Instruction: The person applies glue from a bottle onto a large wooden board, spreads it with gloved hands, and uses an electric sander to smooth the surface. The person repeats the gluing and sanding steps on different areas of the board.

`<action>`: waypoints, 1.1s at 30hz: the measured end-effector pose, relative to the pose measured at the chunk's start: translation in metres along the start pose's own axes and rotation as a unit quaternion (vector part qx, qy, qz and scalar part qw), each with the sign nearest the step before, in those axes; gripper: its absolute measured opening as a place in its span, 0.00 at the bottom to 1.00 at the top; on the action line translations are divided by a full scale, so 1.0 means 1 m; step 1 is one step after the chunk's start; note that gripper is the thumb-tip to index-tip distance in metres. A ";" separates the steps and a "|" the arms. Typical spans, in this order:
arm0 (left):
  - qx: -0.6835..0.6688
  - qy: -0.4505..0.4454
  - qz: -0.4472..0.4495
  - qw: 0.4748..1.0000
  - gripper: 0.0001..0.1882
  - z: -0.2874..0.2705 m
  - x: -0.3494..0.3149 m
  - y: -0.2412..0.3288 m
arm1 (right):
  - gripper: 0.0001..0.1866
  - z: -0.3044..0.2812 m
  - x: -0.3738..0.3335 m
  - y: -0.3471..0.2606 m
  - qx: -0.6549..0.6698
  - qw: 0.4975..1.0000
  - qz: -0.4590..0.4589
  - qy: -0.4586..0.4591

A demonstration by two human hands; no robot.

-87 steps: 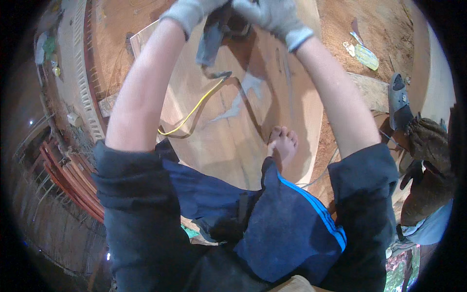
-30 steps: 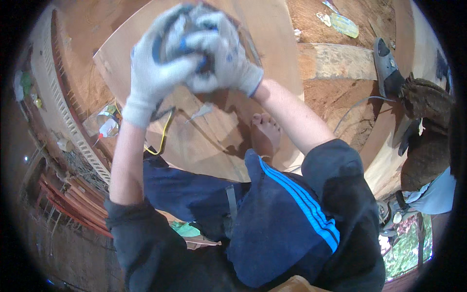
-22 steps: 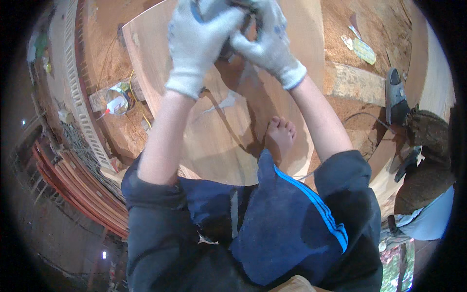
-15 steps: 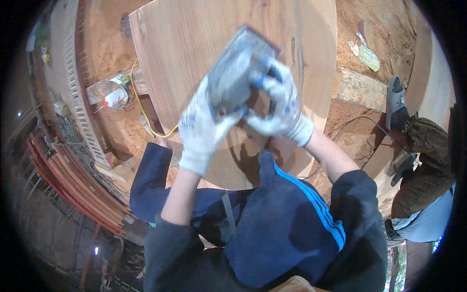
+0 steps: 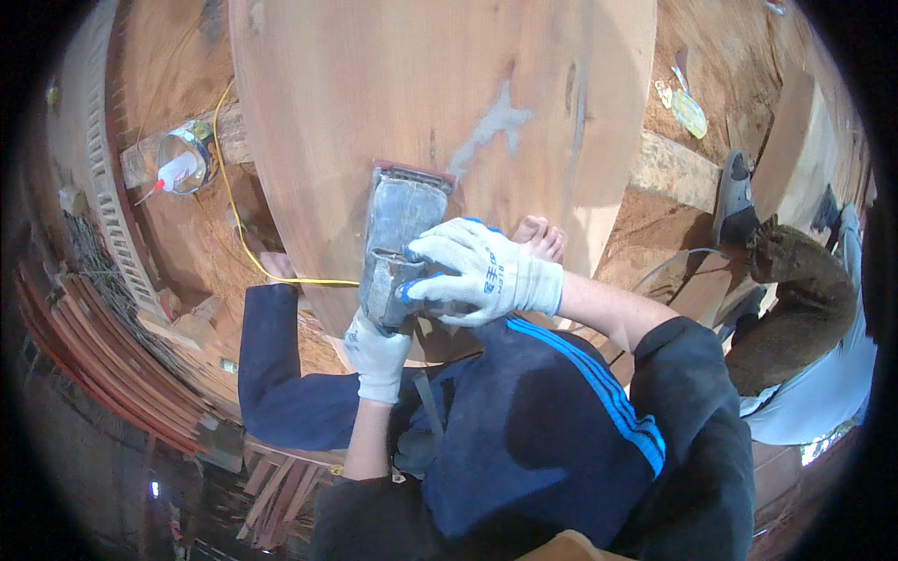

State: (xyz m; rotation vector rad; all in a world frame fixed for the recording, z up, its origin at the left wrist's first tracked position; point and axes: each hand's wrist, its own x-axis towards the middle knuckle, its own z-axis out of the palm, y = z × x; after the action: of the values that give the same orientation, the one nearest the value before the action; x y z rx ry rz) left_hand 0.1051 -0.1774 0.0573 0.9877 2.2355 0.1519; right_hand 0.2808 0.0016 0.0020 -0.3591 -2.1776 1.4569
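A dusty grey power sander [image 5: 404, 210] rests on a large wooden board [image 5: 327, 93], its flat reddish-edged base against the wood. My left hand [image 5: 377, 357], in a white and blue work glove, closes around its near end, the fingers mostly hidden behind the body. From the right, my gloved right hand [image 5: 482, 271] curls its blue-tipped fingers over the sander's side. A yellow cord [image 5: 245, 238] runs up to the tool from the left. Beyond the sander, a pale grey branching patch [image 5: 496, 122] marks the board.
My bare foot [image 5: 541, 237] is on the board, right of the sander. At left stands a tin [image 5: 187, 154] holding a white bottle with a red tip. Stacked wooden strips [image 5: 112, 355] lie farther left. Another person, in brown clothing [image 5: 795, 309], is at the right beside a grey shoe [image 5: 734, 196].
Both hands have lowered the sander from a raised, tilted position onto the board, moving it left and nearer me. The grey patch it covered now shows.
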 end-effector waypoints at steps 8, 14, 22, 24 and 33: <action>-0.025 -0.060 -0.050 0.997 0.25 0.003 -0.039 -0.003 | 0.33 0.015 0.033 -0.020 0.022 0.997 0.012 -0.075; 0.129 -0.160 -0.104 0.973 0.17 -0.012 -0.058 -0.018 | 0.37 0.039 0.035 -0.027 0.074 0.981 -0.012 -0.179; 0.289 -0.044 0.071 0.954 0.30 -0.053 -0.036 -0.079 | 0.35 0.086 0.050 -0.020 0.119 0.963 -0.030 -0.240; 0.316 -0.102 0.039 0.942 0.23 -0.064 -0.037 -0.096 | 0.34 0.099 0.054 -0.025 0.147 0.952 -0.045 -0.265; 0.398 -0.187 0.026 0.898 0.23 -0.077 -0.021 -0.091 | 0.30 0.118 0.043 -0.035 0.154 0.937 -0.043 -0.309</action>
State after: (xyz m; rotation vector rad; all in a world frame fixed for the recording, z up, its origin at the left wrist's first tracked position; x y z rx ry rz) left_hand 0.0115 -0.2441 0.0945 1.3417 1.9009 -0.9272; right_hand 0.1831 -0.0843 0.0084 0.3537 -2.3083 2.0192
